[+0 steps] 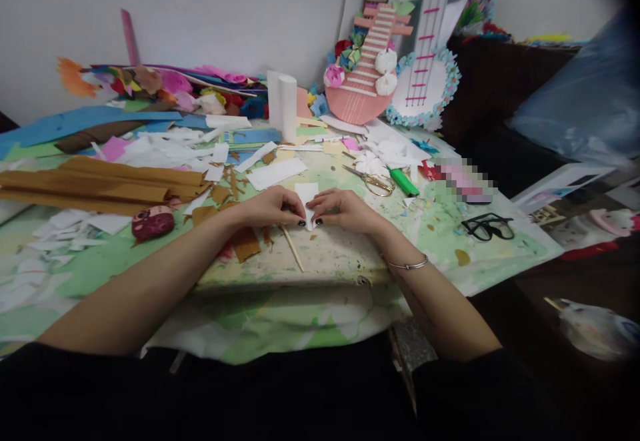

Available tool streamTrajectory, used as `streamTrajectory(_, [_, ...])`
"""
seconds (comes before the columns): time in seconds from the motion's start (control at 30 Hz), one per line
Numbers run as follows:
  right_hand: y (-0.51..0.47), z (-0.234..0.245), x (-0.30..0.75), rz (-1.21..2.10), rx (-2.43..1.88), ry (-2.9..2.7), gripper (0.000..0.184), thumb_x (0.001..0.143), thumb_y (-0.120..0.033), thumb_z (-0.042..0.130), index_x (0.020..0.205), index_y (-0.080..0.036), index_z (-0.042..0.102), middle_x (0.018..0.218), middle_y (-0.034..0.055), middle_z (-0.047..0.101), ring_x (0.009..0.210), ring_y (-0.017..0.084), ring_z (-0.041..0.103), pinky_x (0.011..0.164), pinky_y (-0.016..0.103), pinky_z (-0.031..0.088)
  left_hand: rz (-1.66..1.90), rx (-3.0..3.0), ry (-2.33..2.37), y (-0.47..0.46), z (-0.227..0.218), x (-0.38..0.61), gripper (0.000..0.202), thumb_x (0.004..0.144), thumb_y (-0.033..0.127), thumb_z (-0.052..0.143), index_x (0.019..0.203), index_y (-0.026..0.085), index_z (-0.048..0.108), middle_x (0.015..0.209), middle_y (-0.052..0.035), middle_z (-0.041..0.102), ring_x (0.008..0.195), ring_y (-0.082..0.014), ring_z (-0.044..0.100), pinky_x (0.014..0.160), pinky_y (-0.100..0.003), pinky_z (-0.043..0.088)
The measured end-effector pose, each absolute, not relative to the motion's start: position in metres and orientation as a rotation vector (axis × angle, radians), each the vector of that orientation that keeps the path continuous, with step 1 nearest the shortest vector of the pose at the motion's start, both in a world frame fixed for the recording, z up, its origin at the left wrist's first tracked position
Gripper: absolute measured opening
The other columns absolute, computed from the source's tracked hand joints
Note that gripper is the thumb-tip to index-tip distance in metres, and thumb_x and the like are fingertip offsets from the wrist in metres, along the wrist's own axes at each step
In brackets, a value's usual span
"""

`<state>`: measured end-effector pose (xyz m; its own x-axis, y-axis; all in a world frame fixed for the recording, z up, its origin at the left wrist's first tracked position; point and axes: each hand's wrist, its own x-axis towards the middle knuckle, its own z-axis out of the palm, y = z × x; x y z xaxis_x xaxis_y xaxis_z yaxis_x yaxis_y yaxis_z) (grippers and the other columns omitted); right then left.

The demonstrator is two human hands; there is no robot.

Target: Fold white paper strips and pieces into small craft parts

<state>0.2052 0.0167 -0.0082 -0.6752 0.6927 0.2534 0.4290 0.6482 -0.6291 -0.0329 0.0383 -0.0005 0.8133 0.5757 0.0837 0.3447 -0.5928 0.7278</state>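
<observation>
Counter [330, 264]: pale green printed cover, speckled with glue and paint, littered with paper offcuts. Plain white wall behind.

Nearest: both forearms enter from 6 o'clock, with a thin bracelet [409, 265] on the right wrist. Left hand [273, 209] and right hand [345, 211] meet at the centre of the counter. Each grip is narrow: thumb and fingertips of both hands pinch the lower end of a small white paper piece [306, 194], whose upper part stands free toward 12 o'clock. Cannot tell whether the paper rests on the counter or is held just above it.

A wooden stick [293, 249] lies just below the left hand, running toward 6 o'clock, apart from the paper. Brown scraps [245, 241] at 8 o'clock; a dark red round object [153, 222] at 9 o'clock.

Judgement on the step: it looks like a fold or pinch at the paper's lower end. To do it well:
- Keep the two pinches close together and level so the crease runs straight.
- Press down against the counter rather than in the air.
- Keep the stick and scraps off the fold line so nothing is trapped under it.

Farther out: scissors [373, 181] at 1 o'clock, a green marker [404, 182] just beside them at 2, and glasses [487, 227] at 3, well apart. Long brown strips [100, 184] at 10. A white roll [287, 104] stands upright at 12. A pink guitar model [367, 87] leans at the wall at 1.
</observation>
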Motion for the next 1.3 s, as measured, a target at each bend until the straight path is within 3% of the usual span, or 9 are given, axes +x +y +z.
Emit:
streamTrajectory(0.87, [0.0166,-0.0075,0.2010,0.774,-0.894,-2.327,0.002,0.075,-0.021,0.072,0.075,-0.020,0.073,0.106,0.0060,0.074,0.103,0.021,0.066,0.098,0.037,0.044,0.501,2.314,0.739,0.0368,-0.0065,-0.0278,0.019,0.076,0.034,0.064,0.072,0.016,0.068,0.080,-0.0039,0.066,0.076,-0.0155,0.061,0.073,-0.028,0.047])
streamTrajectory(1.3, [0.0138,-0.0056,0.1987,0.623,-0.854,-2.437,0.008,0.081,-0.013,0.062,0.077,-0.018,0.067,0.110,0.0096,0.069,0.101,0.021,0.062,0.095,0.039,0.045,0.502,2.328,0.828,0.0318,-0.0037,-0.0245,0.017,0.073,0.033,0.063,0.072,0.017,0.067,0.082,-0.0024,0.064,0.078,-0.0151,0.059,0.075,-0.027,0.045])
